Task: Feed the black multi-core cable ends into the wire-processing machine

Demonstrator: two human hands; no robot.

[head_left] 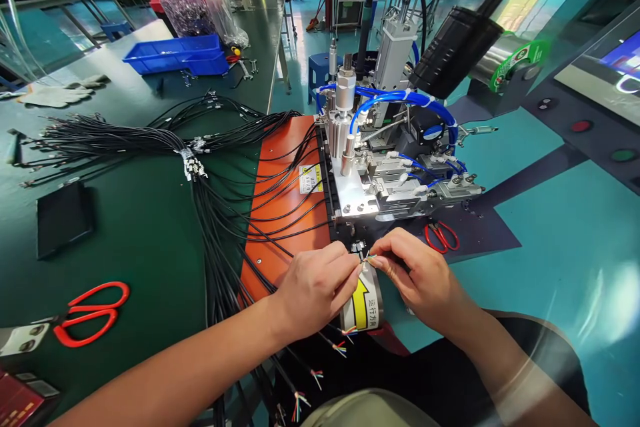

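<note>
Pinching a cable end (367, 258) just below the machine (373, 180).
Left hand (315, 287) and right hand (417, 277) met fingertip to fingertip — both grips apparently closed on its coloured wires.

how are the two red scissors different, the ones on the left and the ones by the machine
The left scissors look larger and lie on the green mat, whole and apart from both hands. The right scissors look smaller, on dark matting beside the machine, tips hidden. Both have red handles.
</note>
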